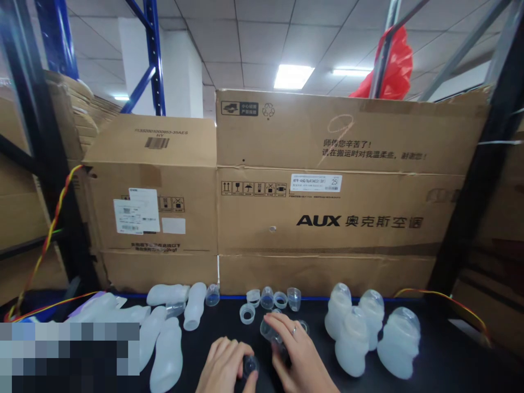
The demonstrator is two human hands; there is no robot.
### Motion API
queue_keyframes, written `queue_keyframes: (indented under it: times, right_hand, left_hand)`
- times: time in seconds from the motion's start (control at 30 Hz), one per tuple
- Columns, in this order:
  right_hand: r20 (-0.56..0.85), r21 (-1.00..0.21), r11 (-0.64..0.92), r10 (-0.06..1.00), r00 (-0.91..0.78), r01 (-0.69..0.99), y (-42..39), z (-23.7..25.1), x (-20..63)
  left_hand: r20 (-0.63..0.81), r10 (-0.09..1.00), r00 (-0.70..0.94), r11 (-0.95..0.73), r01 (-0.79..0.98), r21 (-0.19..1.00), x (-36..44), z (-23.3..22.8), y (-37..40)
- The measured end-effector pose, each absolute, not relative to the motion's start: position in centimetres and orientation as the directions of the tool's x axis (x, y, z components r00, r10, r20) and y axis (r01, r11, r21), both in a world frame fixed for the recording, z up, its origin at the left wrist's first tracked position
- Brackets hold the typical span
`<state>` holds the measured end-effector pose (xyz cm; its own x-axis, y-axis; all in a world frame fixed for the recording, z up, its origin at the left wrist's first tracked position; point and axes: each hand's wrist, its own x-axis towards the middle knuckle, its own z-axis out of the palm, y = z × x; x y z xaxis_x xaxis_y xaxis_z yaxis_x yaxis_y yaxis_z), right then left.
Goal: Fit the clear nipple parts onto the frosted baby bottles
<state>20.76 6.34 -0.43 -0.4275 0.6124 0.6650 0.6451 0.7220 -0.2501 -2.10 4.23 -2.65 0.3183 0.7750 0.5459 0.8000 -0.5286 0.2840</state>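
The left hand (224, 364) curls at the near edge of the black table (450, 360), its fingers and thumb closed round a small dark cap (250, 364), pinched low over the surface so the little piece stays steady and in plain sight. Just to its right the right hand (295, 349), a ring on one finger, lies flat and spread, the fingers draped over a clear cup-shaped cap (268, 331) and pressing it to the table; whether it actually grips that piece I cannot tell. To the far left of the hands, frosted plastic bottles (167, 349) lie on their sides in a loose heap, seemingly dumped as unworked stock within easy reach. Behind the hands, along the far edge of the table, a scatter of clear caps and white rings (270, 298) sits in a rough row, close enough to pick from one at a time. To the right, four capped bottles (368, 333) stand upright in a tight cluster, touching or nearly so, kept apart from the lying ones, which reads as a finished group. Tall cardboard cartons (319, 218) wall off the back of the table.
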Motion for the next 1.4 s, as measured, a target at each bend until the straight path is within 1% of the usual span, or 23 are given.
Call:
queue_keyframes:
  times: [0.07, 0.13, 0.23, 0.37, 0.5, 0.6, 0.67, 0.77, 0.83, 0.93, 1.07, 1.1, 1.17, 1.27, 1.3, 1.33, 1.4]
  right_hand:
    - [0.725, -0.258, 0.753, 0.565, -0.394, 0.605, 6.2, -0.9, 20.5]
    - [0.767, -0.278, 0.772, 0.537, -0.352, 0.571, 6.0, -1.2, 20.3]
    - [0.772, -0.301, 0.795, 0.527, -0.355, 0.526, 5.7, -0.8, 20.1]
    - [0.721, -0.341, 0.784, 0.572, -0.391, 0.518, 5.0, 0.4, 20.3]
    - [0.674, -0.322, 0.776, 0.590, -0.445, 0.542, 4.4, 1.0, 20.3]
    - [0.631, -0.283, 0.771, 0.598, -0.495, 0.571, 4.2, 1.0, 20.1]
    - [0.616, -0.261, 0.747, 0.617, -0.490, 0.612, 4.2, 0.9, 20.0]
    - [0.629, -0.246, 0.680, 0.654, -0.420, 0.690, 4.6, 0.3, 20.1]
    - [0.647, -0.237, 0.636, 0.667, -0.369, 0.734, 4.9, -0.2, 20.3]
    - [0.653, -0.225, 0.592, 0.681, -0.332, 0.774, 5.3, -0.6, 20.6]
    - [0.629, -0.210, 0.540, 0.712, -0.310, 0.815, 5.3, -0.5, 20.7]
    - [0.624, -0.203, 0.531, 0.718, -0.309, 0.823, 5.2, -0.4, 20.8]
    - [0.615, -0.192, 0.518, 0.725, -0.310, 0.833, 5.2, -0.1, 20.9]
    - [0.611, -0.187, 0.510, 0.730, -0.307, 0.840, 5.3, 0.2, 21.1]
    - [0.614, -0.187, 0.512, 0.727, -0.308, 0.838, 5.4, 0.2, 21.2]
    - [0.621, -0.186, 0.516, 0.722, -0.307, 0.836, 5.4, 0.1, 21.3]
    - [0.640, -0.184, 0.524, 0.706, -0.303, 0.832, 5.5, -0.1, 21.5]
  left_hand:
    - [0.580, 0.774, 0.254, -0.500, 0.807, 0.314, -2.0, -2.0, 3.8]
    - [0.620, 0.764, 0.177, -0.487, 0.789, 0.375, -1.8, -1.8, 3.6]
    - [0.618, 0.771, 0.152, -0.492, 0.758, 0.427, -1.9, -1.7, 3.4]
    - [0.532, 0.820, 0.209, -0.465, 0.785, 0.409, -2.5, -0.8, 3.1]
    - [0.485, 0.854, 0.190, -0.407, 0.824, 0.394, -3.0, -0.3, 3.2]
    - [0.514, 0.844, 0.153, -0.371, 0.859, 0.353, -3.5, -0.7, 3.4]
    - [0.556, 0.819, 0.143, -0.359, 0.883, 0.301, -4.0, -0.7, 3.6]
    - [0.643, 0.751, 0.151, -0.345, 0.920, 0.187, -4.6, 0.1, 3.6]
    - [0.680, 0.718, 0.152, -0.301, 0.948, 0.107, -5.0, 1.5, 3.5]
    - [0.637, 0.759, 0.136, -0.187, 0.982, 0.014, -6.0, 3.9, 3.4]
    - [0.550, 0.834, 0.052, -0.010, 0.997, -0.079, -7.6, 6.1, 3.5]
    - [0.533, 0.845, 0.041, 0.008, 0.996, -0.091, -7.9, 6.4, 3.5]
    - [0.494, 0.867, 0.056, -0.023, 0.997, -0.073, -8.2, 6.6, 3.4]
    - [0.453, 0.877, 0.162, -0.184, 0.983, 0.004, -7.7, 6.5, 3.2]
    - [0.448, 0.875, 0.186, -0.215, 0.977, 0.013, -7.4, 6.5, 3.2]
    - [0.444, 0.876, 0.188, -0.213, 0.977, 0.007, -7.3, 6.5, 3.1]
    - [0.432, 0.894, 0.123, -0.121, 0.992, -0.032, -7.3, 6.8, 3.0]
